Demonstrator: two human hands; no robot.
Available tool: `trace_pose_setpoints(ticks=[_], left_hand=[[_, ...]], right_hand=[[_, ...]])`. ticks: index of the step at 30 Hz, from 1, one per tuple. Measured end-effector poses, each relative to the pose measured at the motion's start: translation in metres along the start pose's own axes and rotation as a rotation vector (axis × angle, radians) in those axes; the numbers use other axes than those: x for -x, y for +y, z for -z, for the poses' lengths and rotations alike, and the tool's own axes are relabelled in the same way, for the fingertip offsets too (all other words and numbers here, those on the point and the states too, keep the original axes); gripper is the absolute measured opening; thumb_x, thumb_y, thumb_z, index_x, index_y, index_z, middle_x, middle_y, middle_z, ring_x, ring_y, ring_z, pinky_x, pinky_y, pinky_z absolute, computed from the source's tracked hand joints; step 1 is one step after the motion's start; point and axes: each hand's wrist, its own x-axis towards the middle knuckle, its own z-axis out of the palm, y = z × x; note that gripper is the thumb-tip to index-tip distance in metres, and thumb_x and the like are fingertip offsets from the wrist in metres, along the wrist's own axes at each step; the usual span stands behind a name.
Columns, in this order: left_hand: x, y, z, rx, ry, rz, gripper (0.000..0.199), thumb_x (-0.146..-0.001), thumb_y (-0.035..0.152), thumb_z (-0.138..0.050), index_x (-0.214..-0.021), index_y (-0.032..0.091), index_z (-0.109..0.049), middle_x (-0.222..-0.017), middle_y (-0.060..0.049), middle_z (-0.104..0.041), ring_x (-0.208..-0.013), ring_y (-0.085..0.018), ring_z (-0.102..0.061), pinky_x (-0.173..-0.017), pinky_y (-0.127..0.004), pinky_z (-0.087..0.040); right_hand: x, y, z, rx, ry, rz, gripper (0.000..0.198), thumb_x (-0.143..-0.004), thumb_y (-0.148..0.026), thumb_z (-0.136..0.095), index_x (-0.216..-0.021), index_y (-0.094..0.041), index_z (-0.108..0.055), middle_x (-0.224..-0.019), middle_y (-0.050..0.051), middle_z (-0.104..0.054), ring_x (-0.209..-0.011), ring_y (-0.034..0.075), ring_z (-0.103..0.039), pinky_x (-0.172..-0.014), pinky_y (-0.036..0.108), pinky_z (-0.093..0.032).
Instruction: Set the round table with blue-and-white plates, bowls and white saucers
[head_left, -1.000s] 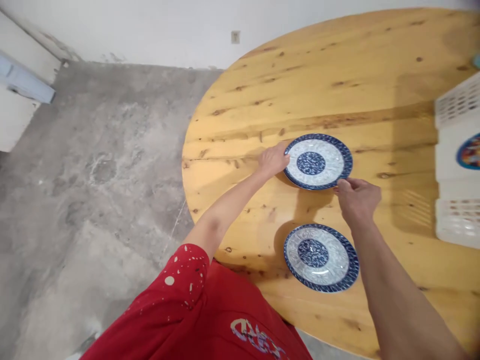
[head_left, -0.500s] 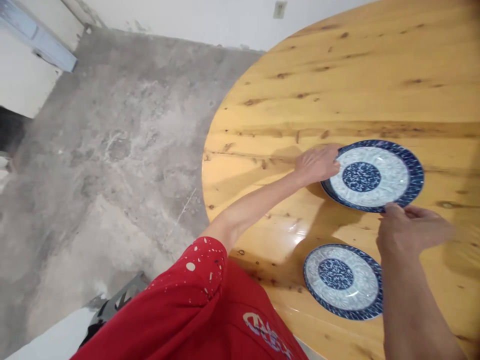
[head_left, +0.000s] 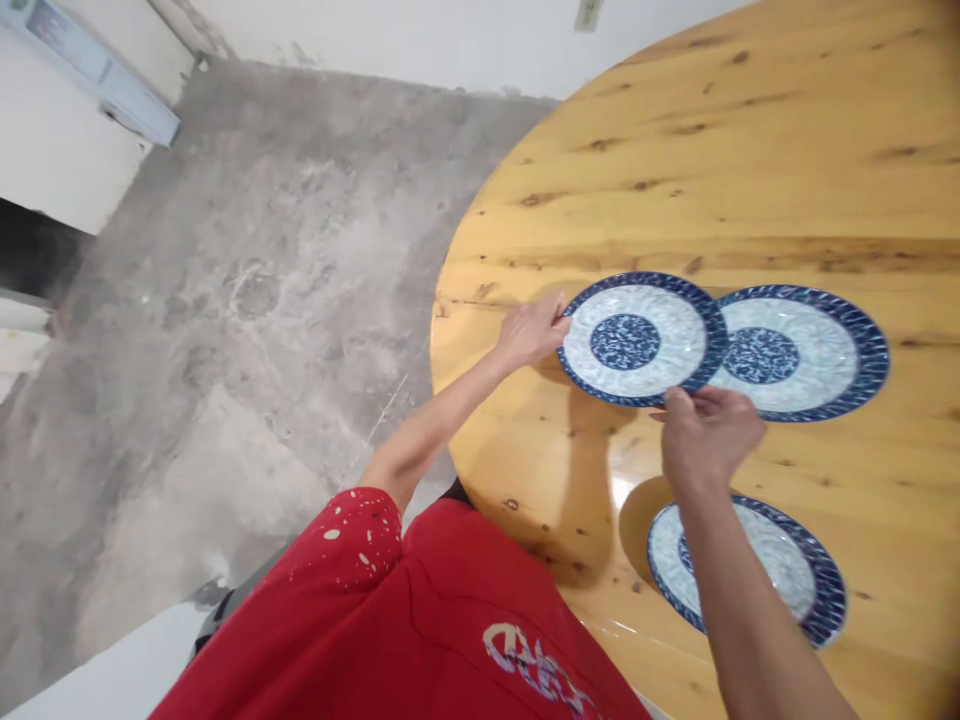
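Observation:
Between both hands I hold a blue-and-white patterned plate (head_left: 686, 350), raised a little over the wooden table (head_left: 750, 200). My left hand (head_left: 531, 330) grips its left rim, fingers closed. Thumb and fingers of my right hand (head_left: 709, 435) pinch the near right rim. Just right of it, a second plate (head_left: 825, 350) of the same pattern lies on the table, its left side covered by the held one. A third matching plate (head_left: 780, 550) rests nearer me, partly hidden under my right forearm.
The table's rounded edge (head_left: 442, 300) curves along the left. Beyond it is a rough concrete floor (head_left: 300, 250). A white wall (head_left: 412, 45) with an outlet (head_left: 589, 14) stands at the back, and a pale bluish panel (head_left: 97, 70) is at the upper left.
The held plate has come off the other plate and moved left with both hands, uncovering the one beneath. The view has shifted slightly left.

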Motion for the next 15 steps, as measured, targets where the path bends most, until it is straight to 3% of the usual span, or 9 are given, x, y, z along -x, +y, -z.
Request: trace_pose_setpoints(ticks=[6,15], left_hand=[[0.004,-0.047,0.011,-0.064,0.023,0.057,0.007,-0.09,0.023,-0.051,-0.09,0.023,-0.058,-0.083,-0.004,-0.067,-0.085,-0.024,-0.064,-0.073,-0.032,-0.04],[-0.003,-0.065,0.006,-0.066,-0.019,0.098,0.008,-0.092,0.023,-0.051,-0.09,0.022,-0.058,-0.088,-0.005,-0.069,-0.088,-0.024,-0.064,-0.076,-0.031,-0.042]], right_hand=[[0.024,-0.006,-0.046,-0.069,-0.08,-0.111,0.025,-0.068,-0.035,-0.063,-0.083,-0.019,-0.053,-0.073,0.005,-0.06,-0.06,0.021,-0.063,-0.063,0.042,-0.059],[0.026,0.005,-0.066,-0.045,-0.055,-0.142,0.025,-0.067,-0.035,-0.063,-0.083,-0.02,-0.051,-0.075,0.005,-0.061,-0.062,0.022,-0.063,-0.06,0.041,-0.059]])
